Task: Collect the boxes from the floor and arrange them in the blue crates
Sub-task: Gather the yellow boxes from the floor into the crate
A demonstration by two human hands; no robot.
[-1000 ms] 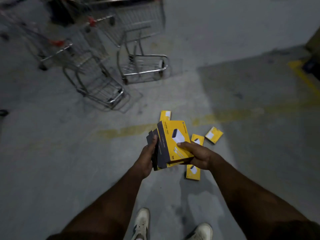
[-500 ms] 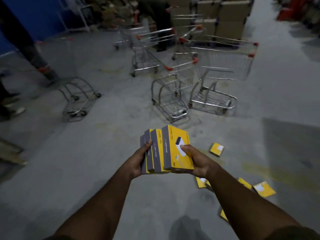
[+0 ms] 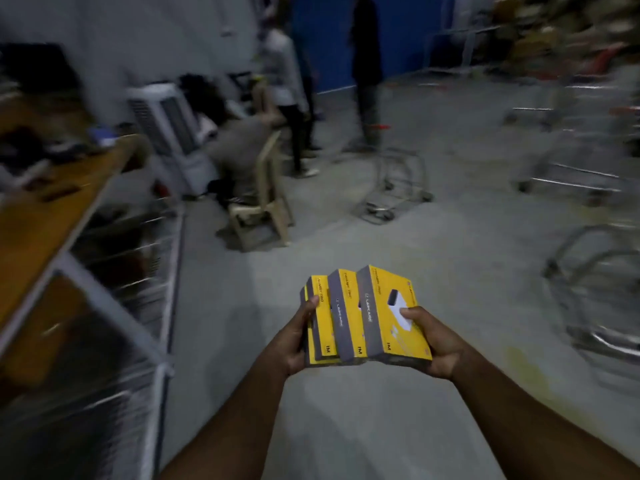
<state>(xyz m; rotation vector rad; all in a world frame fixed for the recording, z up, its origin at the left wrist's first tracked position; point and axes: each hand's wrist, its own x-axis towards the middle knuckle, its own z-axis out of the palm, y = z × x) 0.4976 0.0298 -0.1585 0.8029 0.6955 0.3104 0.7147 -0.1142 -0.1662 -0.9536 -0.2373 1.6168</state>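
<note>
Both my hands clamped on a fanned bundle of yellow boxes [image 3: 367, 320].

My left hand [image 3: 298, 341] grips its left edge, my right hand [image 3: 433, 341] its right, thumbs on top; the bundle sits above grey floor [image 3: 346, 427], right of the wooden-topped shelf [image 3: 52, 216].

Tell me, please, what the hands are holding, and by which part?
A row of yellow boxes, clamped between both hands: left hand on its left end, right hand on its right face.

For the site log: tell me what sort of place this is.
Probably a warehouse or store stockroom: bare concrete floor, empty shopping trolleys, and a long metal-framed shelf rack on the left.
</note>
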